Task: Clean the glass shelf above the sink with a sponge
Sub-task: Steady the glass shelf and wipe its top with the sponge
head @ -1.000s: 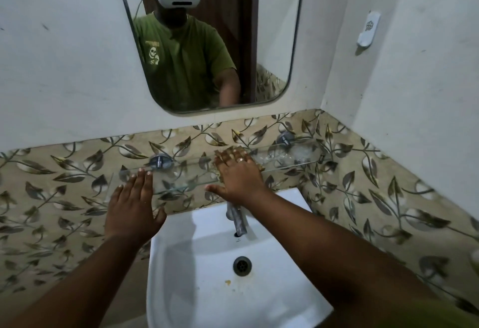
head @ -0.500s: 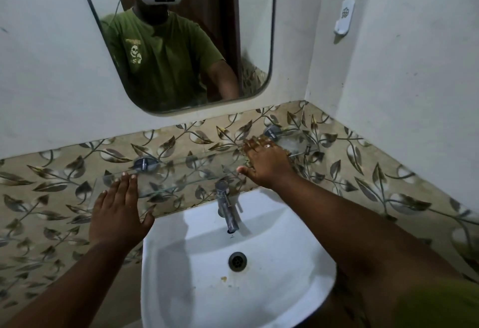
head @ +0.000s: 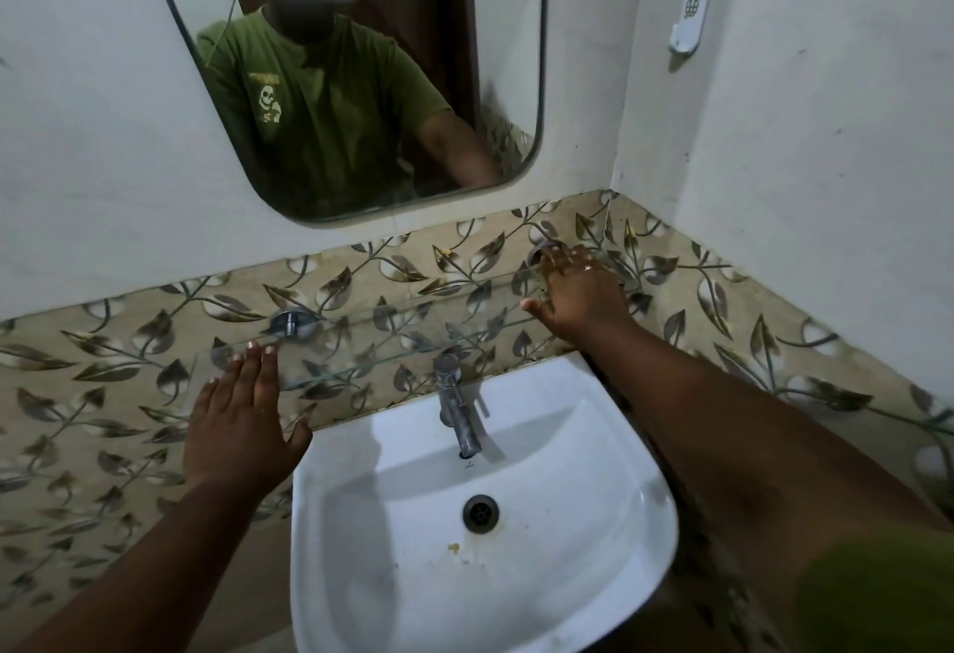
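While the head view is looking down over the white sink, the glass shelf is running along the leaf-patterned tile wall just above the tap, held by two chrome brackets, one at the left and one at the far right.

The left hand is lying flat and spread, its fingers released and resting on the near left end of the shelf, gripping nothing.

The right hand is pressing down on the far right end of the shelf, beside the right bracket. Its fingers are curled downward, and a yellowish trace is showing under them, probably the sponge; I cannot tell for certain that they are grasping it, since the hand is covering nearly all of it.

As for handling, the shelf is looking thin, stiff and brittle, and slippery if wet, so pressure is best kept light and close to the brackets rather than at the unsupported edge; the flat left hand is probably steadying it. The sponge is likely soft and light, best pinned under the palm and fingertips. The mirror is hanging above, reflecting a person in a green shirt.
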`<state>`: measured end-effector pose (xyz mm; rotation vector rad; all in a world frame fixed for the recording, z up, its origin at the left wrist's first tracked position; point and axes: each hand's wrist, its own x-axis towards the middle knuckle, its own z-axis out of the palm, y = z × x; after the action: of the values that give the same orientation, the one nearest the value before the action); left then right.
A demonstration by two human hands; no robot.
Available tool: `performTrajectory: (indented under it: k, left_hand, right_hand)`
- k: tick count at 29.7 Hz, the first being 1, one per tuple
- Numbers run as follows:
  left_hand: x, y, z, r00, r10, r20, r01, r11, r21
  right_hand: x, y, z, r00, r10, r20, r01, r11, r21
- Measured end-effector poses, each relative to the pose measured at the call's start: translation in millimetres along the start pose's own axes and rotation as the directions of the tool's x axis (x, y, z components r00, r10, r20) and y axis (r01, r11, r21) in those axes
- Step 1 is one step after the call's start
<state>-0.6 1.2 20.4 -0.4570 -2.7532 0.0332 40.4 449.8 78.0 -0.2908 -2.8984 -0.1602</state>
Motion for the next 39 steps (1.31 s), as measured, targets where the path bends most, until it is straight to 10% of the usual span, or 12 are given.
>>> performTrajectory:
  k: [12,39]
  left_hand:
    - [-3,-2,-3,0.999,0.026,0.018,-0.026,1.0,0.012]
    - [3,-2,8,0.999,0.026,-0.032,-0.027,0.999,-0.041]
  right_hand:
    - [45,-20,-17,0.771,0.517,0.372,-0.604,0.78,0.167]
    - [-6,-146,-14,0.973,0.19,0.128,-0.211,0.962,0.175]
